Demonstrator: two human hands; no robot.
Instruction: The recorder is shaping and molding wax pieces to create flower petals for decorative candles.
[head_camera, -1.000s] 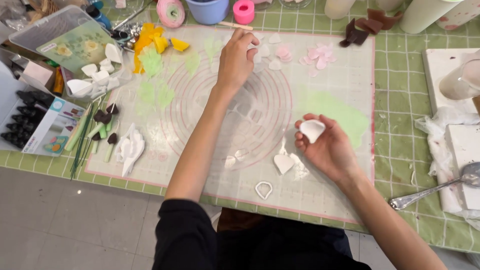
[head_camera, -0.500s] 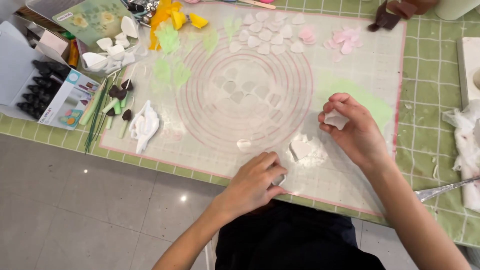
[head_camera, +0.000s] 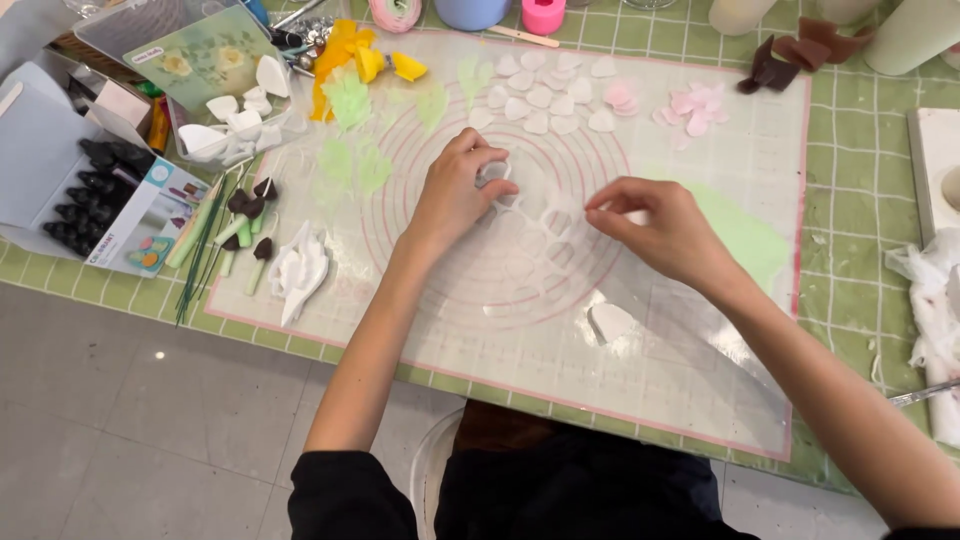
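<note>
My left hand (head_camera: 458, 192) rests on the translucent work mat (head_camera: 640, 360) near its middle, fingers closed round a small clear petal cutter (head_camera: 492, 172) pressed on thin white paste (head_camera: 548, 218). My right hand (head_camera: 660, 228) is just to the right, thumb and fingers pinching the edge of that same white paste. Several cut white petals (head_camera: 545, 95) lie in rows beyond the hands, with pink petals (head_camera: 690, 103) to their right. A white scrap of paste (head_camera: 612, 322) lies nearer me.
Green leaf cutouts (head_camera: 352, 130) and yellow pieces (head_camera: 365, 58) lie at the mat's far left. A white flower piece (head_camera: 300, 268), green wires (head_camera: 198, 250) and an open box of black tips (head_camera: 85, 195) sit left. Brown pieces (head_camera: 790, 55) far right; crumpled white plastic (head_camera: 935, 290) at right edge.
My left hand came up from the mat's near edge to the middle with the cutter. My right hand shifted left and up to the white paste.
</note>
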